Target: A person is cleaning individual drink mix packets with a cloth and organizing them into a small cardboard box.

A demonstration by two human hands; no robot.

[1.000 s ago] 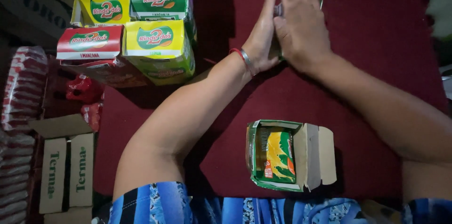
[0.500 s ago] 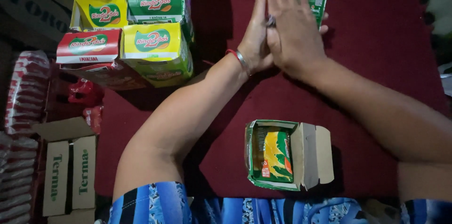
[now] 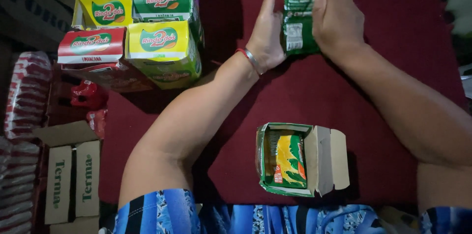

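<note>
A stack of green sachets (image 3: 297, 20) stands upright on the dark red cloth (image 3: 393, 12), pressed between my two palms. My left hand (image 3: 267, 30) lies flat against its left side, fingers straight, a red and silver bracelet on the wrist. My right hand (image 3: 335, 10) presses the right side and curls over the top. Near my lap an open green carton (image 3: 295, 160) lies on its side with yellow and green sachets inside, flaps spread to the right.
Several closed cartons, yellow (image 3: 162, 49), green (image 3: 164, 0) and red (image 3: 91, 46), are stacked at the upper left. Red packets (image 3: 87, 93) lie below them. Brown cardboard boxes (image 3: 71, 180) and rows of red-white wrapped packs (image 3: 22, 96) line the left edge.
My palms were pressed together with little showing between them; now they have parted slightly and the green sachet stack is plainly visible between them. The view has shifted a little.
</note>
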